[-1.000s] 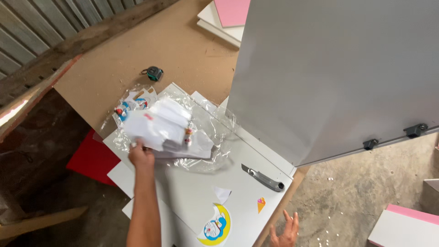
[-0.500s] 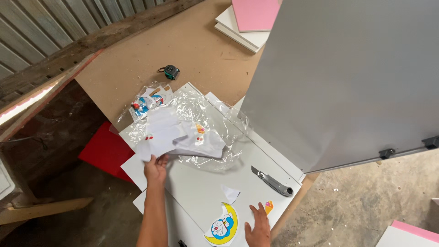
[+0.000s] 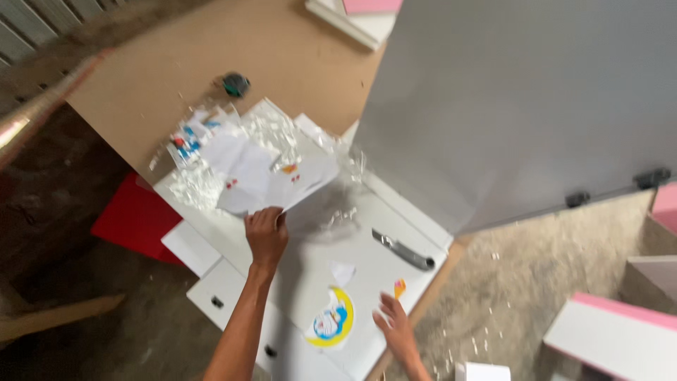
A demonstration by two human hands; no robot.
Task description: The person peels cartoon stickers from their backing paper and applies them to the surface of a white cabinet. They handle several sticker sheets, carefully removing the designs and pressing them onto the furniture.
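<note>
- The left hand [image 3: 266,233] is closed on the lower edge of a white sticker sheet [image 3: 271,176], lifted over crinkled clear plastic wrap [image 3: 275,130] at the white panel's [image 3: 310,282] far end.
- The right hand [image 3: 395,326] is open, fingers spread, at the panel's near right edge beside a small orange sticker [image 3: 399,288].
- A round cartoon sticker [image 3: 331,321] and a grey knife [image 3: 403,250] lie between the hands.
- A large grey board [image 3: 522,99] stands at the right.

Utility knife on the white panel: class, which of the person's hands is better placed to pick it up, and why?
Probably the right hand: it is free, resting on the white panel below the utility knife. The left hand is shut on the white sheets.
</note>
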